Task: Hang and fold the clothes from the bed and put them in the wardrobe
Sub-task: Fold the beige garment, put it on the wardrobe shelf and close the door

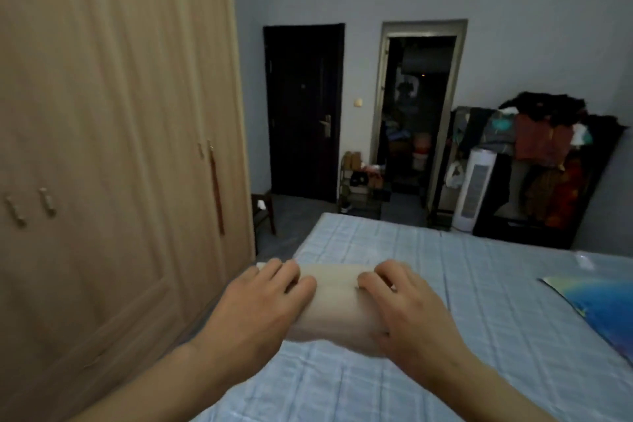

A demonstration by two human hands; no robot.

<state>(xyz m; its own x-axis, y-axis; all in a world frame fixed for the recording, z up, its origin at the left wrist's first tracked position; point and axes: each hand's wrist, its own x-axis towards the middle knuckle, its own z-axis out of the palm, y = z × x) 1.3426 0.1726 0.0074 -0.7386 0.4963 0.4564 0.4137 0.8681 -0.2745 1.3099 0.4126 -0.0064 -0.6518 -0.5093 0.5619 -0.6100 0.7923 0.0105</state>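
A folded cream garment [337, 305] is held above the near left part of the bed [445, 301], which has a light blue checked cover. My left hand [260, 305] grips its left end, fingers curled over the top. My right hand [407, 312] grips its right end the same way. The wooden wardrobe [113, 134] fills the left of the view, with its doors closed.
A blue patterned item [599, 308] lies at the bed's right edge. Beyond the bed stand a dark door [303, 113], an open doorway [416, 120], a shoe rack [363, 185], a white tower fan [474, 188] and a dark rack piled with clothes [548, 161].
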